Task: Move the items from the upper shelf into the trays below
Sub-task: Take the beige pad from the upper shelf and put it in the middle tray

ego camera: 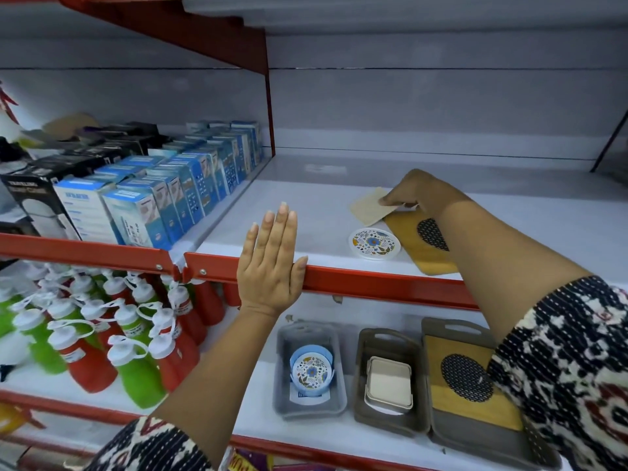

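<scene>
Right hand (413,195) is up on the white upper shelf (306,212), fingertips pinched on the edge of a pale beige square coaster (368,205), which sits tilted with one corner overlapping the mustard-yellow rectangular mat with a dark dotted oval (423,241). Just in front of the coaster and touching the mat's left edge: round white floral-print coaster (373,243), lying flat. Left hand (272,263) is holding nothing, fingers straight and together, palm flat against the red metal shelf lip (373,278), fingertips reaching over onto the shelf surface. Lower shelf has three trays side by side: grey plastic tray (283,385) with a blue holder carrying a matching round floral coaster (311,370); brown-grey plastic tray (362,379) with a stack of beige square coasters (389,384); larger brown-grey handled tray (455,329) with another yellow mat with dotted oval (469,379), its right part hidden by the patterned sleeve (571,362). Left bay: blue-and-white cartons (176,195) and black boxes (40,188) on top, red and green squeeze bottles with white caps (112,334) below.
</scene>
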A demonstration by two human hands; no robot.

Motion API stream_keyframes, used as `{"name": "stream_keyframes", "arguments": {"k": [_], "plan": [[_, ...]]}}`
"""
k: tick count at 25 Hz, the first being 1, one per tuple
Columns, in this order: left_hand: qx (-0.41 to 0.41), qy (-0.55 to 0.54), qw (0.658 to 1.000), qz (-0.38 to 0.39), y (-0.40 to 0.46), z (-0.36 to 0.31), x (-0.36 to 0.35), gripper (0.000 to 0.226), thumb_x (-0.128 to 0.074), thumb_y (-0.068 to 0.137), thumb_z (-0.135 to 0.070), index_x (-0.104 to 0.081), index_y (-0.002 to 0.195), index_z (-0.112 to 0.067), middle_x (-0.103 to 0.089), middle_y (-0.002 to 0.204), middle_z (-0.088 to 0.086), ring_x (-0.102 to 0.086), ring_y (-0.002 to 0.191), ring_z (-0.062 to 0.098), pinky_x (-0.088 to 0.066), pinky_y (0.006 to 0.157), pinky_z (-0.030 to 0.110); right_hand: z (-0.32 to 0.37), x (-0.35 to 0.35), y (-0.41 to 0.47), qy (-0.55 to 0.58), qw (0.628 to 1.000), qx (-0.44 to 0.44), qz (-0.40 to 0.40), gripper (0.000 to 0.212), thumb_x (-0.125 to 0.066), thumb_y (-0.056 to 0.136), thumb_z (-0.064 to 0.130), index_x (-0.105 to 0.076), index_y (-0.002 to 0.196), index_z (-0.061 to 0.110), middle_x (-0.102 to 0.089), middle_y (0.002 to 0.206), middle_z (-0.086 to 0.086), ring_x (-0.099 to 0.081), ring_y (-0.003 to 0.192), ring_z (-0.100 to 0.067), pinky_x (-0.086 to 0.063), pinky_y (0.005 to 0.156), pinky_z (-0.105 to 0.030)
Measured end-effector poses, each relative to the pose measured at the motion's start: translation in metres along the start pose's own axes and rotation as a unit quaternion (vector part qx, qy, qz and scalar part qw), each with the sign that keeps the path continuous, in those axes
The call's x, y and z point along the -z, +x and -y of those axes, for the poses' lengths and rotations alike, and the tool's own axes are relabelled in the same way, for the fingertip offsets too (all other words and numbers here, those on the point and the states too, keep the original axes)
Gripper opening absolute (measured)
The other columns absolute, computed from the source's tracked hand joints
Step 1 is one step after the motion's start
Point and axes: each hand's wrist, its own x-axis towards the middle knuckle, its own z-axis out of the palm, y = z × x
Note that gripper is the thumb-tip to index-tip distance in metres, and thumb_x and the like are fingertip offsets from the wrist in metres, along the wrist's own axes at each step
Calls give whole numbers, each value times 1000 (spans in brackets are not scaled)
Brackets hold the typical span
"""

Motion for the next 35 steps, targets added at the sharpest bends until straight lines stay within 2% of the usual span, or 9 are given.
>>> {"name": "stream_keyframes", "arguments": {"k": [2, 3, 7, 10, 17, 24, 28, 32, 35], "plan": [[-1, 3, 1000, -1, 0, 1, 0, 57, -16, 98, -35, -15, 150, -11, -4, 160, -2, -14, 146, 17, -18, 119, 37, -6, 2, -6, 153, 988, -20, 7, 33, -69, 82, 12, -60, 111, -1, -69, 117, -16, -69, 52, -13, -52, 47, -19], [-1, 4, 1000, -2, 0, 1, 0, 57, -16, 98, -35, -16, 150, -11, -5, 160, -2, -14, 146, 17, -18, 119, 38, -12, 4, -11, 218, 976, -29, 5, 32, -67, 82, 8, -59, 112, -2, -70, 112, -16, -67, 45, -10, -52, 42, -17], [4, 11, 1000, 0, 1, 0, 0, 56, -17, 98, -34, -21, 149, -9, -9, 159, 0, -16, 146, 19, -21, 118, 39, -36, 10, -51, 438, 899, -14, -3, 22, -66, 81, 0, -60, 102, 1, -68, 107, -20, -69, 65, -17, -58, 51, -19], [9, 15, 1000, 11, 3, 0, 2, 56, -18, 99, -34, -25, 147, -7, -24, 153, 6, -13, 146, 18, -20, 117, 39, -53, 10, -93, 533, 846, 13, 6, 13, -67, 81, 0, -64, 93, 3, -68, 99, -16, -71, 60, -14, -59, 56, -19], [15, 28, 999, 14, 6, -3, 4, 55, -19, 99, -32, -31, 143, -2, -33, 148, 7, -7, 147, 16, -18, 118, 38, -88, -38, -203, 545, 833, 73, 62, 17, -66, 83, 6, -70, 99, 6, -78, 84, -4, -72, 69, -7, -58, 64, -17], [15, 32, 999, 19, 5, -2, 3, 55, -18, 98, -32, -35, 142, -3, -43, 145, 12, -2, 146, 13, -16, 118, 37, -143, -142, -212, 575, 803, -73, 136, 21, -66, 82, 3, -69, 103, 1, -77, 92, -11, -73, 71, -11, -60, 66, -20], [17, 34, 999, 14, 4, -2, 2, 54, -17, 98, -33, -34, 142, -5, -44, 145, 12, 0, 146, 11, -18, 117, 37, -176, -190, -191, 586, 784, -181, 94, 7, -62, 85, -2, -64, 88, 4, -68, 107, -20, -68, 79, -19, -59, 58, -18], [18, 36, 999, 7, 4, -3, 1, 55, -16, 98, -33, -36, 141, -6, -46, 144, 12, -1, 145, 10, -18, 117, 36, -197, -222, -168, 593, 752, -288, 15, 14, -58, 86, -9, -55, 80, 4, -61, 122, -26, -63, 81, -21, -57, 55, -19], [20, 39, 999, -1, 3, -3, 0, 55, -16, 98, -32, -36, 141, -5, -46, 143, 12, 0, 145, 10, -19, 116, 37, -199, -238, -154, 611, 714, -343, -10, 19, -53, 87, -13, -55, 104, -7, -55, 133, -25, -61, 110, -32, -57, 77, -25]]}}
